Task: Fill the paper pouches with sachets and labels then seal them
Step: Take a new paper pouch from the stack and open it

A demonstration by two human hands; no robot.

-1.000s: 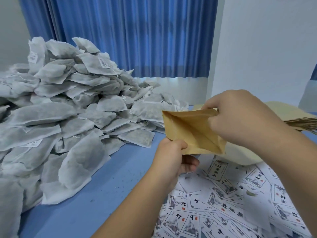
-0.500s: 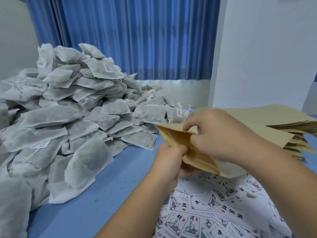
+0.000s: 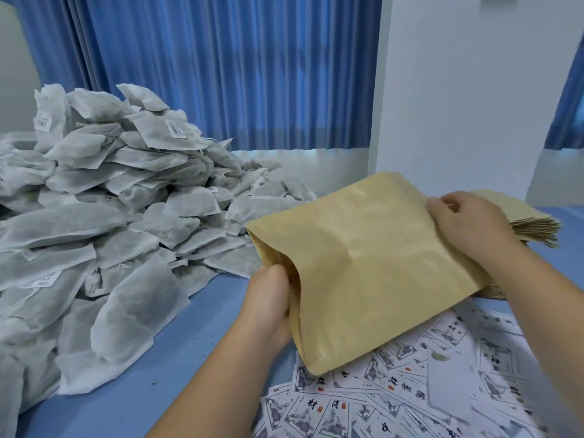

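A brown paper pouch (image 3: 363,267) lies spread out flat between my hands above the table, its mouth facing left. My left hand (image 3: 268,301) grips the pouch's open left edge, with fingers curled into the mouth. My right hand (image 3: 467,226) pinches the pouch's far right end. A big heap of white sachets (image 3: 120,222) fills the left side of the table. Printed labels (image 3: 395,393) lie scattered under the pouch at the lower right.
A stack of brown pouches (image 3: 534,229) sits behind my right hand. The blue table top (image 3: 164,374) shows between the sachet heap and the labels. Blue curtains and a white wall stand at the back.
The pouch was crumpled and narrow between my close hands; my right hand has moved right and pulled it out flat. My left hand keeps its hold at the mouth.
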